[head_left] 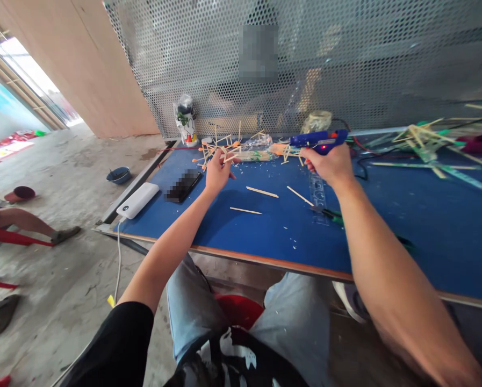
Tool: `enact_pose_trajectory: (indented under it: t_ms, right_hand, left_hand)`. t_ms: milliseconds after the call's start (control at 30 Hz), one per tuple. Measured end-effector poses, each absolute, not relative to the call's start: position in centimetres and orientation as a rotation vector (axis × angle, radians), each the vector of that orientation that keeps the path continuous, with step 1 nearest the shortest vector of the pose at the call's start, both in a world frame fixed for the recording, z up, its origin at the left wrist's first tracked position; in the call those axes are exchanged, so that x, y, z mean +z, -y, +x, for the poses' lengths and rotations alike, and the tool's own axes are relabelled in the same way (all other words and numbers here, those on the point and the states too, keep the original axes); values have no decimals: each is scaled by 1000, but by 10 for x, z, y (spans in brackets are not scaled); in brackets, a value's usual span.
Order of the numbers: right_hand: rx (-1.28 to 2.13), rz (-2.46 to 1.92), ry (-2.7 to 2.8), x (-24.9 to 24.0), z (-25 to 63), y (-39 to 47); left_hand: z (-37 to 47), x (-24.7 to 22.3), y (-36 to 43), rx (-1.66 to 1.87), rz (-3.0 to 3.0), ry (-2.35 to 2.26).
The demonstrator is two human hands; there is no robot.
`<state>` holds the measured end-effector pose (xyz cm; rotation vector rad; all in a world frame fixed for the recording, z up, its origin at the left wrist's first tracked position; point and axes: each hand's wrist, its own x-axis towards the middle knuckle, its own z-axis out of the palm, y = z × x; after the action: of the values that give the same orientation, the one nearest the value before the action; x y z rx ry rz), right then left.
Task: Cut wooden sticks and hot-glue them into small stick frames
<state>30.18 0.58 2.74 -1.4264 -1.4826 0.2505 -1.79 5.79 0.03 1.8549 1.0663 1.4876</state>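
Observation:
My right hand (330, 164) grips a blue glue gun (317, 141) with a small red light on its side; its nozzle points left. Pinched in my left hand (218, 171) is a small piece of pale wooden sticks (227, 156). Just beyond my left hand lie sticks with orange tips and a clear plastic pack of sticks (257, 155). Three loose sticks rest on the blue table (208, 226) nearer to me, one of them a flat stick (262, 192). Green-handled pliers (332, 215) lie below my right hand.
A white power bank (138, 200) with a cable and a black phone (183, 185) lie at the left. A wrapped can (186, 126) stands by the perforated metal screen (208, 64). A stick structure (426, 141) sits at the right. A person's leg (27, 224) shows far left.

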Motion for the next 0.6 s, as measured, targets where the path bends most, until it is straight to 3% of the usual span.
enact_pose_trajectory:
  t_ms: [167, 467, 600]
  right_hand:
    - [461, -1721, 1477, 26, 319, -5]
    - [11, -2269, 1598, 22, 325, -13]
    - [-69, -2092, 1609, 25, 322, -10]
  left_hand:
    - [-23, 1, -61, 1520, 1892, -1099]
    - [-25, 3, -60, 1516, 1911, -1107]
    - [-24, 3, -59, 1494, 1963, -1123]
